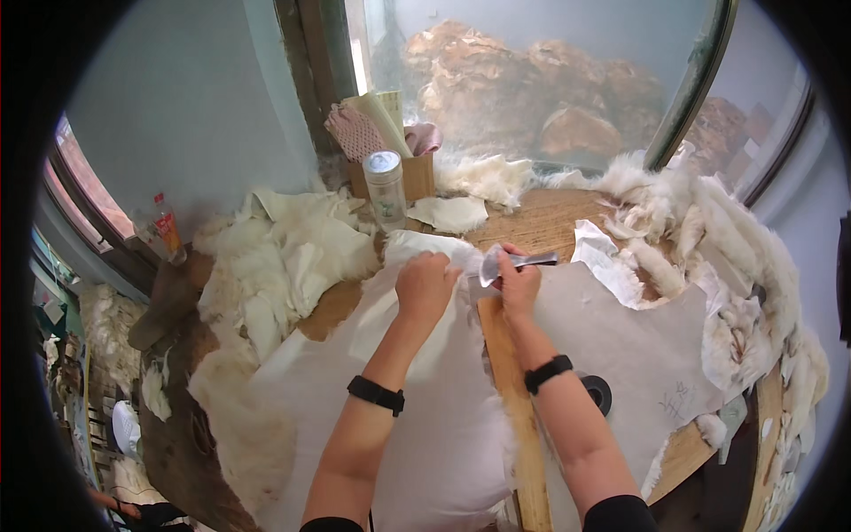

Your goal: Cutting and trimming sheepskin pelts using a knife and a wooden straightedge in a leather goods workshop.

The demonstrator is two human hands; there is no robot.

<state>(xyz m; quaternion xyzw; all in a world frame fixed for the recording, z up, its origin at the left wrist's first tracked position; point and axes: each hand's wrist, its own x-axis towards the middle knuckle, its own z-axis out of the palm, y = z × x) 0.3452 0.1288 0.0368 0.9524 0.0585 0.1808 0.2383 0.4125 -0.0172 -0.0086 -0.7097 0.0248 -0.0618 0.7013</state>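
A white fur pelt [381, 443] lies skin side up across the middle of the table, its woolly edge hanging at the left. My left hand [427, 285] is closed on the upper part of this pelt, near its right edge. Just right of it, my right hand [517, 284] grips a knife with a broad, shiny metal blade [488, 266] and a dark handle. The blade is beside the pelt's edge; whether it touches is unclear. Beneath my right wrist runs a long wooden strip [516, 417]. A greyish-white hide [612, 346] with handwritten marks lies flat to the right.
A black ring-shaped roll [599, 394] sits by my right forearm. At the back stand a lidded clear jar [386, 195] and a cardboard box [419, 177] with cloths. Fur scraps [284, 257] heap at left, more pelts [753, 257] at right. A plastic bottle [167, 229] stands far left.
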